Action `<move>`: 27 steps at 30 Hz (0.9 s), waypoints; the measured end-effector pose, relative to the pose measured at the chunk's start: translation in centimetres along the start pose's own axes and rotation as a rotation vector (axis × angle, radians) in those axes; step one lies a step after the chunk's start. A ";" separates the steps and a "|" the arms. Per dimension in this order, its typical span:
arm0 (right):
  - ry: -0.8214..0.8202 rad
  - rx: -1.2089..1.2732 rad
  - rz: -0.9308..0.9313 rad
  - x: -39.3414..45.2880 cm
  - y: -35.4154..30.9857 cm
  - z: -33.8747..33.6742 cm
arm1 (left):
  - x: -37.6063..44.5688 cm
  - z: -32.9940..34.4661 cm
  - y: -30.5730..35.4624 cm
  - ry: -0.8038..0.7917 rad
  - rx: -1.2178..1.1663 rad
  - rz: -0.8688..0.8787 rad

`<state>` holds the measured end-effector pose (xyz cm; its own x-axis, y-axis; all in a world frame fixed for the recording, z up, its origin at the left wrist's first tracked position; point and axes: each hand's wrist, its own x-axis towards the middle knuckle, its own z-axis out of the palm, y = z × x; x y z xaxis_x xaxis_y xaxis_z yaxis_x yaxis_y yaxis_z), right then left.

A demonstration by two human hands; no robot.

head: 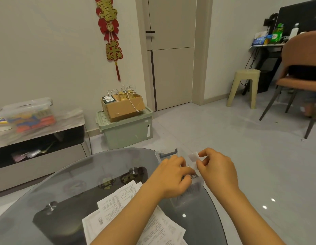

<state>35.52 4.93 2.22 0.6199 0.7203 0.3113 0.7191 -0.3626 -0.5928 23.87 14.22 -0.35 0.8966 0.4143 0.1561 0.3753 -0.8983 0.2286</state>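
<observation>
The small white slip [194,157] is pinched between the thumb and forefinger of the right hand [217,169], held just above the far side of the clear box [194,187]. The other fingers of that hand are loosely curled and hold nothing else. The box sits at the far right edge of the glass table [79,183], with its lid [168,152] raised behind it, and something dark and ribbed lies inside. The left hand [171,177] is curled over the near rim of the box and grips it; whether its fingertips also hold the dark contents cannot be told.

The step looks to be sorting the slip into or out of the box. To do it well, the left hand should keep the box pressed down, since the box is close to the table's edge and a nudge could slide it off. The right hand should keep a light pinch on the slip's corner so the slip stays flat, and move it straight over the opening.

Printed papers [136,209] lie on the table nearer the person, partly under the left forearm, and should not be dragged along.
</observation>
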 end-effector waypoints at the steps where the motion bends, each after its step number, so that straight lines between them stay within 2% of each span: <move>1: -0.003 -0.013 0.004 0.0 -0.1 -0.1 | 0.0 0.0 0.0 -0.001 -0.001 0.000; 10: -0.008 -0.135 -0.024 0.1 -0.7 0.1 | -0.5 0.8 -0.8 0.030 -0.026 0.016; 15: 0.024 -0.094 -0.042 0.2 -0.9 0.3 | -0.8 0.8 -0.8 0.040 -0.043 0.026; 19: -0.090 -0.234 -0.018 0.5 -0.5 0.8 | -0.8 0.9 -0.8 0.063 -0.062 0.024; 27: -0.107 -0.461 0.005 0.8 -1.5 2.5 | -0.9 1.2 -0.8 0.112 -0.098 0.030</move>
<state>34.18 7.49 1.52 0.6050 0.7662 0.2167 0.7959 -0.5734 -0.1944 23.05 14.44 -1.84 0.8731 0.4065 0.2692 0.3195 -0.8941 0.3139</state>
